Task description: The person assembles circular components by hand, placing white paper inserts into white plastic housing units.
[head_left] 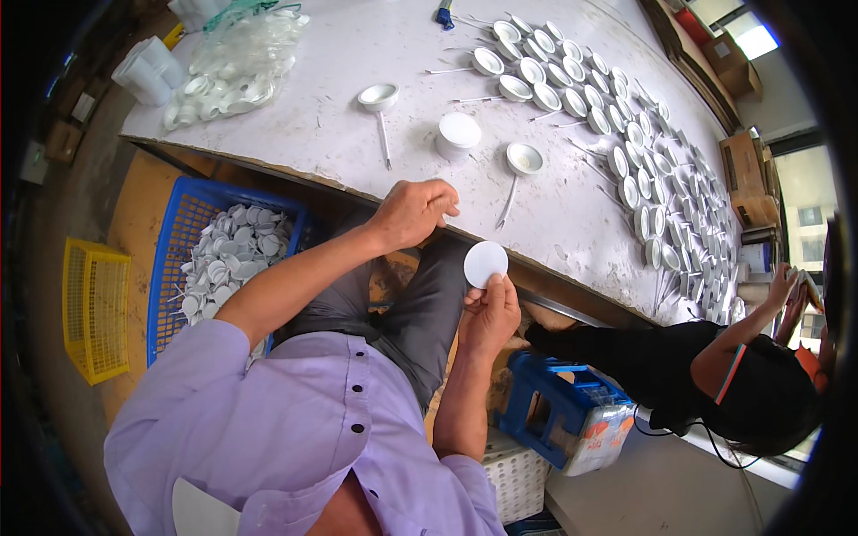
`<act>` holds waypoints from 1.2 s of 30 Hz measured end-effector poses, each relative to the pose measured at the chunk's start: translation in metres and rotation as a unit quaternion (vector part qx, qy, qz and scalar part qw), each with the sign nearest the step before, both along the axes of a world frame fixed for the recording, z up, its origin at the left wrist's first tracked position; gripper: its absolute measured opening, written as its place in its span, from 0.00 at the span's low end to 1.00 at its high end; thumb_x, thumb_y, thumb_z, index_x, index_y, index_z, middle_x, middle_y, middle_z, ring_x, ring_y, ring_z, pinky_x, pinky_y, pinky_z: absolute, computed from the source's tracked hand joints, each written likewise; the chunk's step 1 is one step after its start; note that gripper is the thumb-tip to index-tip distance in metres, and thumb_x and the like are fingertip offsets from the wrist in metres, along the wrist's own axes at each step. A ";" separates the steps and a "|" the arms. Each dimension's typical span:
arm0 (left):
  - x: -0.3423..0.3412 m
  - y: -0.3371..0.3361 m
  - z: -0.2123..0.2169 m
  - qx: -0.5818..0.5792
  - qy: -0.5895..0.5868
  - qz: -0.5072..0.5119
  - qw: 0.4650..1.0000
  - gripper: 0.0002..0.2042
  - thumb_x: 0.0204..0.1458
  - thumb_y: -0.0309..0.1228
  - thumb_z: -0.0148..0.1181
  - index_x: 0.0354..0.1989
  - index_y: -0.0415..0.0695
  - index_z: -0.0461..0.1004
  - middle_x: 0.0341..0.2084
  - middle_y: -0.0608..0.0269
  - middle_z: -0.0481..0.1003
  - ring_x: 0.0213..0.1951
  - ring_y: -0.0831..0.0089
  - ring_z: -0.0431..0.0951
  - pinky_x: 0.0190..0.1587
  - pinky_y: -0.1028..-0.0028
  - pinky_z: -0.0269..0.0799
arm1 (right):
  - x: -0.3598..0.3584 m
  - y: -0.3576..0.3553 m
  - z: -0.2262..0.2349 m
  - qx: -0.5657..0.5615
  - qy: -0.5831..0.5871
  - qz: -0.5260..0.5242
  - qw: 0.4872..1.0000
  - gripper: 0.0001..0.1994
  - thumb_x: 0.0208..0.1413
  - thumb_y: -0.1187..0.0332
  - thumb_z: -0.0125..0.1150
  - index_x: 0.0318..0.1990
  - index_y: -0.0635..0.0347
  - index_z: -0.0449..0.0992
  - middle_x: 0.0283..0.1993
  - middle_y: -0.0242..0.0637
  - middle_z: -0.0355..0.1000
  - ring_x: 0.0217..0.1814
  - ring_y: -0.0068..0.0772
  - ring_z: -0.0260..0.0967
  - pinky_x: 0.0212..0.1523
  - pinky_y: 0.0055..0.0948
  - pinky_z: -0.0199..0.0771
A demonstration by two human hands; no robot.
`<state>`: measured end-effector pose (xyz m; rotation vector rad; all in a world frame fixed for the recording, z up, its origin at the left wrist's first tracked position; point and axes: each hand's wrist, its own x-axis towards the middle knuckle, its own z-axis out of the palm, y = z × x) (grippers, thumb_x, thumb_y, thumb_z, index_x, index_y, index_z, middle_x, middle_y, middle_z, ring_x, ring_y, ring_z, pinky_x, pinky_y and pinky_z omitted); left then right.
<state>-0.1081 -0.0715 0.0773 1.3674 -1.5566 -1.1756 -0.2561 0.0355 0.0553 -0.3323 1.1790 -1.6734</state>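
My right hand [492,314] grips a white round disc [485,264] by its lower edge, its flat face turned up, just off the table's front edge. To the left and a little farther off, my left hand [413,214] is closed, fingertips pinched; a small white bit shows at them, too small to name. On the table beyond my hands stands a short white cylinder [459,134] with a flat round top. On either side of it lie two white cup-shaped lamp housings, the left one [379,96] and the right one [525,159], each with a wire trailing toward me.
Rows of similar housings [572,103] cover the table's [340,54] right side. A clear bag [237,76] of white parts lies far left. Below stand a blue basket [170,259] of finished-looking white discs, a yellow basket [94,308] and a blue stool [559,402]. Another person [715,375] works at right.
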 end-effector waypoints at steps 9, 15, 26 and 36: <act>-0.004 0.013 0.011 -0.241 0.019 -0.281 0.929 0.14 0.39 0.23 0.62 0.38 0.45 0.76 0.48 0.59 0.71 0.49 0.64 0.71 0.50 0.70 0.68 | -0.001 -0.002 0.010 -0.027 -0.112 0.047 0.992 0.14 0.57 0.74 0.47 0.50 0.71 0.66 0.29 0.36 0.71 0.20 0.17 0.64 0.20 0.15 0.65; -0.003 0.015 0.013 -0.174 -0.016 -0.318 0.932 0.07 0.42 0.25 0.62 0.32 0.43 0.77 0.36 0.58 0.76 0.40 0.64 0.76 0.41 0.70 0.73 | -0.019 0.004 -0.006 0.009 -0.059 0.132 0.989 0.16 0.57 0.70 0.48 0.50 0.71 0.66 0.27 0.41 0.72 0.20 0.21 0.65 0.18 0.17 0.65; -0.017 0.016 0.018 -0.473 -0.149 -0.259 0.829 0.07 0.39 0.25 0.55 0.29 0.39 0.72 0.29 0.58 0.74 0.34 0.63 0.77 0.33 0.71 0.75 | -0.027 -0.004 0.009 -0.048 -0.087 0.102 0.990 0.13 0.54 0.75 0.52 0.46 0.72 0.68 0.35 0.44 0.72 0.34 0.30 0.73 0.25 0.19 0.76; -0.026 0.013 0.018 -0.538 -0.171 -0.243 0.789 0.08 0.38 0.25 0.53 0.28 0.36 0.70 0.30 0.55 0.73 0.36 0.62 0.76 0.35 0.72 0.75 | -0.027 -0.011 0.002 -0.023 -0.062 0.078 0.995 0.14 0.49 0.82 0.54 0.46 0.73 0.68 0.38 0.43 0.71 0.35 0.32 0.73 0.29 0.18 0.78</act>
